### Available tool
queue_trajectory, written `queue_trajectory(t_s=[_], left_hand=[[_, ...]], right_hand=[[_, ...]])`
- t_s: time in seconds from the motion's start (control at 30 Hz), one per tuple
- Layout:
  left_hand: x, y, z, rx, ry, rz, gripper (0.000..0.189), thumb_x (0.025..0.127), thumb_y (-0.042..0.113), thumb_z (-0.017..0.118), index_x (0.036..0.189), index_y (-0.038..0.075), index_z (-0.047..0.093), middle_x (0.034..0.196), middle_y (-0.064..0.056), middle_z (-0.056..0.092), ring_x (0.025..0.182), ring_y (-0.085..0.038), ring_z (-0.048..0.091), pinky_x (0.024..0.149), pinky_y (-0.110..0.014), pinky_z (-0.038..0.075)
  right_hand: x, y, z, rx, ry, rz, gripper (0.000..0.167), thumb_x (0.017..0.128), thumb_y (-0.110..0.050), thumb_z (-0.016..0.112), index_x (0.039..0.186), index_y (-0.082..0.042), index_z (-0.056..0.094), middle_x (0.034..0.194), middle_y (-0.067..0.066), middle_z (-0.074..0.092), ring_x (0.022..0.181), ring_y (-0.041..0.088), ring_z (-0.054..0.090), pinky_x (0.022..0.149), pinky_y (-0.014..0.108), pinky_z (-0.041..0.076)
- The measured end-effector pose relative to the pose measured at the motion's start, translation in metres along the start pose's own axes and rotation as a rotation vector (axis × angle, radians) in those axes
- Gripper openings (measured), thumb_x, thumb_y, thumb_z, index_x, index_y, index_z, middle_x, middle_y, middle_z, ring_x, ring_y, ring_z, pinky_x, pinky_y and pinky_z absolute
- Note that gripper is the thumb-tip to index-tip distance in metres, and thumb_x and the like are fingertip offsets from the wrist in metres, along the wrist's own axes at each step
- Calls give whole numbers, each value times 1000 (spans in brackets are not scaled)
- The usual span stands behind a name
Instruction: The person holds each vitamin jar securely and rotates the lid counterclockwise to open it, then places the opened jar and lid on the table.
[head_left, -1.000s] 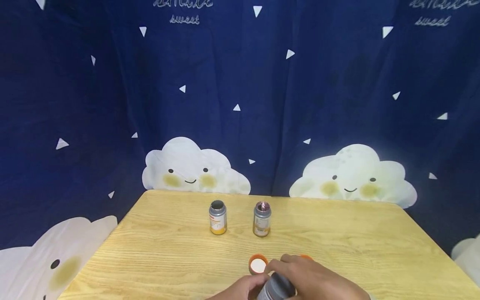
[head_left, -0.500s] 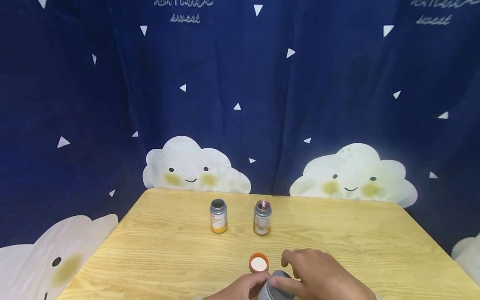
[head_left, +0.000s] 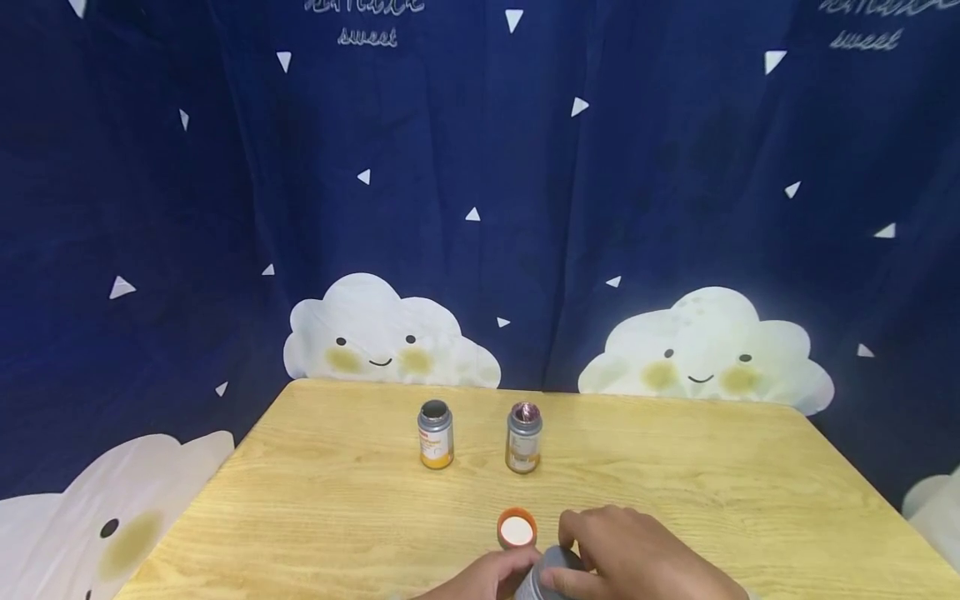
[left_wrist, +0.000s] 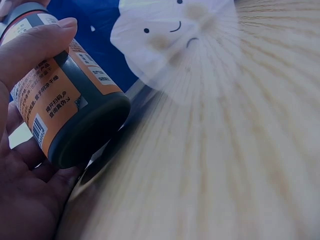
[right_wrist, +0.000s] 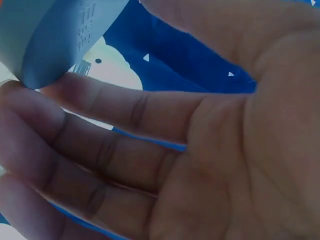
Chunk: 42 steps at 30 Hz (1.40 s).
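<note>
My left hand point(head_left: 483, 577) grips a dark grey bottle point(left_wrist: 57, 92) with an orange and white label. It tilts, with its dark base towards the left wrist camera. My right hand point(head_left: 637, 554) has its thumb and curled forefinger on the bottle's smooth grey cap point(head_left: 557, 560). In the right wrist view, raised lettering shows on that grey cap point(right_wrist: 65, 40), and the fingertips lie against its edge. An orange screw cap point(head_left: 517, 528) with a white lining lies upturned on the table, just beyond the left hand. The lower bottle is cut off in the head view.
Two uncapped grey bottles stand upright farther back: one on the left point(head_left: 436, 435) and one on the right point(head_left: 523, 438), with crinkled foil at its mouth. They rest on a wooden table point(head_left: 337, 500). A dark blue curtain point(head_left: 525, 167) with clouds hangs behind.
Half a second ago the right fingers were lifted off the cap's far side; now the forefinger is back against it. An orange edge seen beyond the right hand earlier is now hidden.
</note>
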<state>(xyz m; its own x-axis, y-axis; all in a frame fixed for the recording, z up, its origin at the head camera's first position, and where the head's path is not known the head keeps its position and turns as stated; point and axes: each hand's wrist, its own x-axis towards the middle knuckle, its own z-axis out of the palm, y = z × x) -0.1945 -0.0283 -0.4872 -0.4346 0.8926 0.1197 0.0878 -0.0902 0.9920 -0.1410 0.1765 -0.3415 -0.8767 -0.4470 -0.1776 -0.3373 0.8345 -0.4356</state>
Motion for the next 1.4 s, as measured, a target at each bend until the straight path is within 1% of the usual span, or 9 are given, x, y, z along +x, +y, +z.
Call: queue_trajectory(t_s=[0.1, 0.27, 0.47, 0.67, 0.73, 0.87, 0.97, 1.2, 1.4], left_hand=[[0, -1, 2, 4, 11, -24, 53, 93, 26, 63, 132, -5, 45, 117, 14, 60, 110, -5, 57, 96, -24, 44], [0, -1, 3, 74, 39, -39, 51, 93, 29, 62, 129, -5, 48, 111, 16, 61, 104, -1, 58, 92, -23, 45], [2, 0, 2, 68, 31, -19, 51, 92, 22, 63, 130, -7, 47, 110, 16, 60, 104, -1, 57, 93, -22, 45], [1, 1, 1, 60, 17, -11, 55, 91, 27, 63, 134, -3, 46, 117, 14, 60, 110, -4, 57, 96, -24, 43], [1, 1, 1, 60, 15, 2, 54, 91, 26, 64, 132, -3, 47, 116, 14, 61, 110, -5, 57, 97, -24, 43], [1, 0, 1, 56, 16, 6, 51, 90, 25, 64, 130, -4, 48, 113, 15, 61, 109, -5, 57, 97, -24, 43], [1, 0, 2, 64, 14, -8, 50, 91, 26, 64, 130, -3, 48, 112, 15, 60, 109, -4, 57, 96, -24, 44], [0, 1, 2, 58, 1, -7, 51, 93, 30, 63, 129, -3, 48, 114, 16, 60, 110, -5, 57, 96, -25, 44], [0, -1, 2, 45, -8, 2, 53, 94, 30, 61, 130, -6, 46, 116, 16, 58, 109, -3, 56, 96, -25, 44]], right_hand=[[-2, 1, 0, 31, -4, -37, 24, 84, -47, 70, 84, -23, 65, 66, -11, 52, 58, 7, 48, 52, 25, 40], [-7, 5, -1, 42, 38, -203, 13, 83, -37, 71, 88, -28, 64, 71, -17, 51, 63, 0, 48, 55, 22, 41], [-7, 6, -3, 32, 54, -331, 28, 79, -42, 76, 102, -29, 66, 88, -23, 55, 78, -3, 51, 67, 22, 46], [-10, 8, -4, -31, 87, -413, 37, 80, -45, 74, 113, -31, 64, 103, -21, 57, 89, -1, 52, 73, 25, 48], [-12, 8, -4, -36, 88, -392, 40, 81, -48, 73, 115, -32, 63, 105, -20, 57, 92, 0, 53, 74, 26, 48], [-13, 8, -5, -6, 39, -262, 45, 81, -51, 71, 118, -29, 62, 110, -16, 57, 94, 3, 54, 76, 29, 50], [-12, 7, -6, 2, 15, -166, 44, 82, -52, 69, 116, -26, 63, 107, -15, 58, 90, 5, 54, 75, 30, 50], [-6, 3, -2, -45, 40, -12, 41, 82, -61, 63, 93, -22, 64, 69, -13, 51, 60, 7, 47, 53, 27, 39], [-4, 4, 4, -109, 78, 24, 49, 83, -68, 56, 75, -20, 64, 60, -12, 50, 55, 8, 45, 51, 28, 39]])
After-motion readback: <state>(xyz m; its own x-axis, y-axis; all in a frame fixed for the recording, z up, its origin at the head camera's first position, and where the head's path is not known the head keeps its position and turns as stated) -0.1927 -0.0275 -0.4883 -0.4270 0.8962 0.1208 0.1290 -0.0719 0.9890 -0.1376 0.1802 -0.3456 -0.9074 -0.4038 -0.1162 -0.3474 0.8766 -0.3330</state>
